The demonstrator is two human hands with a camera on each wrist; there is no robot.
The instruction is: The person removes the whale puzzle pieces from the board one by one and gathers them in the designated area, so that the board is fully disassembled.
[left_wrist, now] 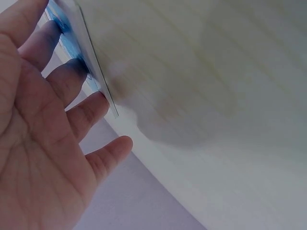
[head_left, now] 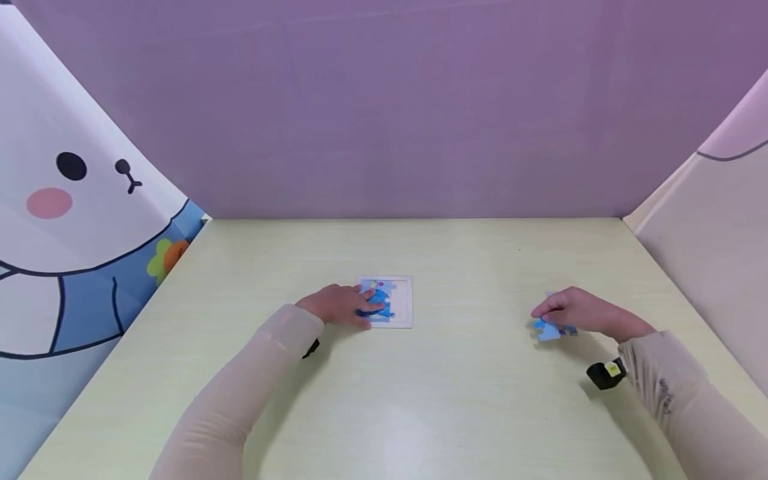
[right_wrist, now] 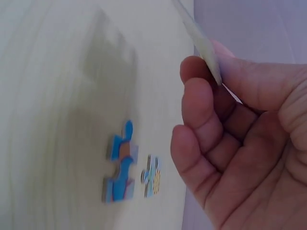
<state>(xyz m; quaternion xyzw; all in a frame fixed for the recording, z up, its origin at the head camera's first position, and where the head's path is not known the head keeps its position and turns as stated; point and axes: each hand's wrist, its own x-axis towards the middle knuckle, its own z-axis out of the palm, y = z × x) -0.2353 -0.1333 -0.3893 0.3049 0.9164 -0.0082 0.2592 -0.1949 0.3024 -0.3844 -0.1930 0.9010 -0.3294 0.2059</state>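
A square jigsaw board [head_left: 403, 318] with a pale border lies on the table, partly filled with a blue picture. My left hand [head_left: 340, 305] rests over its left side with spread fingers, fingertips on the blue pieces [left_wrist: 72, 45]. Well to the right, my right hand [head_left: 577, 311] pinches a jigsaw piece [right_wrist: 202, 43] between thumb and forefinger, raised above the table. That piece shows nearly edge-on in the right wrist view. Beneath the hand lie a blue and brown jigsaw piece [right_wrist: 120, 177] and a smaller-looking patterned piece [right_wrist: 152, 176].
The pale wooden table [head_left: 456, 393] ends at a purple backdrop [head_left: 420, 120]. A cartoon-printed panel [head_left: 90, 220] slopes along the left, and another light panel [head_left: 714, 220] stands on the right. A black wrist camera [head_left: 606, 374] hangs below the right sleeve.
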